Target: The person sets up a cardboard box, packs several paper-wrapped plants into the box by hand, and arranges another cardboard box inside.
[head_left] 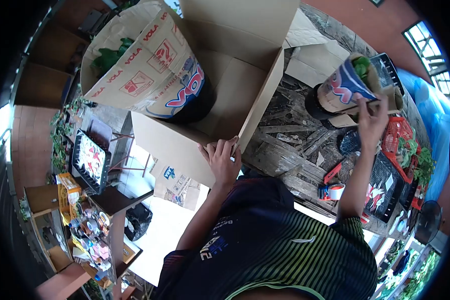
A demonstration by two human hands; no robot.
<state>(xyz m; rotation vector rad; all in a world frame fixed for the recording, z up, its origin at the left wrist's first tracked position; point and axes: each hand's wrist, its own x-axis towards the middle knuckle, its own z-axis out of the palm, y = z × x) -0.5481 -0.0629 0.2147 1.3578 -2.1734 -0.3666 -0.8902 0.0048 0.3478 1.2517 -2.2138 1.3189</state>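
Note:
An open cardboard box (267, 95) stands in front of me, its flaps spread. Inside its left part is a dark pot wrapped in printed cardboard (150, 65), with green leaves showing at the top. My left hand (221, 157) rests with bent fingers on the box's near corner. On the right, a smaller cardboard-wrapped pot (337, 90) with leaves inside stands on the wooden table. My right hand (372, 117) is at this wrap's right edge, thumb and fingers drawn together on the cardboard.
The worn wooden table (295, 160) bears a red cutter (333, 172), a tape roll (331, 192), a red basket (399, 145) with plants and a black tray (385, 185). Loose cardboard (317, 62) lies behind. Cluttered shelves (92, 235) stand lower left.

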